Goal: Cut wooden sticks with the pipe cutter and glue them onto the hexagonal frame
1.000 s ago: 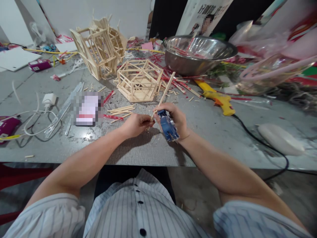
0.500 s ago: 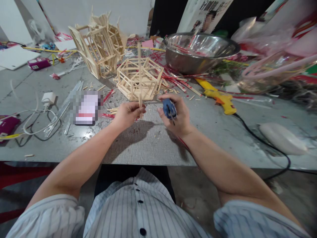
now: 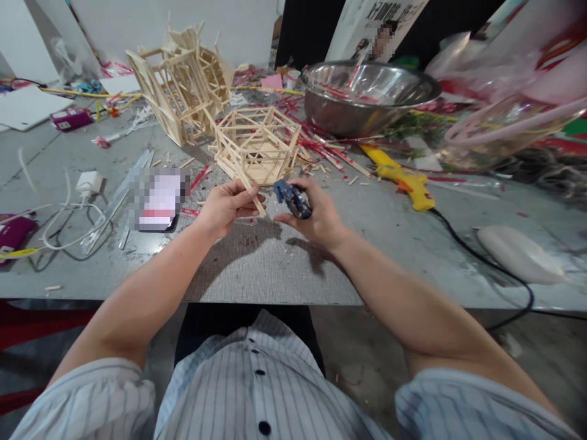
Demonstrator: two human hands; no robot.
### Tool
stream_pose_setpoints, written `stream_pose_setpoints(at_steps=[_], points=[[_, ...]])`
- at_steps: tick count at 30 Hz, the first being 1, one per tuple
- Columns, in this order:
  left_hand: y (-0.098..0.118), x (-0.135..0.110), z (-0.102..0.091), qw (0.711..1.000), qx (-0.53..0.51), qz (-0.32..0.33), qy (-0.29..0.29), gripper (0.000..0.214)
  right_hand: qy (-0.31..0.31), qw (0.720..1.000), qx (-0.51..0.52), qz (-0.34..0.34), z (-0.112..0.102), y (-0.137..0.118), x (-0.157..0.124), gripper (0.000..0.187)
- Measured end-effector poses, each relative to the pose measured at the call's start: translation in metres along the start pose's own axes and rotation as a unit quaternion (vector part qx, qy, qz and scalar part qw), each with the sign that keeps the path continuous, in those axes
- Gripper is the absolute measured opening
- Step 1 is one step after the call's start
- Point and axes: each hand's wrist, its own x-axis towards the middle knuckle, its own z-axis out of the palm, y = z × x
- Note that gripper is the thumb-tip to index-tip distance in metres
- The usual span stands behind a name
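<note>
My left hand (image 3: 224,208) is closed on a thin wooden stick (image 3: 258,203), perhaps with a second one alongside. The stick slants up and left, its near end pointing toward my right hand (image 3: 323,217). That hand is wrapped round a compact blue hand tool that looks like pliers (image 3: 294,200); its jaws are not clearly visible. Stick and tool are close together but appear apart. Just beyond both hands sits a low hexagonal frame of wooden sticks (image 3: 275,160). A taller stick structure (image 3: 177,101) stands behind it to the left.
A steel bowl (image 3: 337,113) stands at the back, near red-wrapped sticks (image 3: 328,153). To the right lie a yellow glue gun (image 3: 415,189), its black cord and a white mouse-shaped object (image 3: 520,253). At left are a phone (image 3: 160,198), a white charger (image 3: 89,183) and cables.
The stick in my left hand has tipped from upright to slanting, its lower end swinging right. My right hand has turned and moved slightly left, bringing the blue tool closer to the stick.
</note>
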Motion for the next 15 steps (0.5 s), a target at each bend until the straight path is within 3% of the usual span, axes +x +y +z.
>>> stream_pose_setpoints(at_steps=[5,11,15], points=[[-0.004,0.000,0.004,1.000,-0.025,-0.013,-0.006,0.008,-0.026,0.999,-0.021,-0.041,0.003,-0.003,0.001,0.061],[-0.010,-0.001,0.004,1.000,-0.008,-0.001,-0.012,0.015,-0.076,0.997,-0.031,-0.015,-0.002,-0.012,0.004,0.047],[-0.013,-0.001,0.004,1.000,-0.001,-0.004,-0.012,0.017,-0.077,0.995,-0.053,-0.041,-0.004,-0.017,0.003,0.046]])
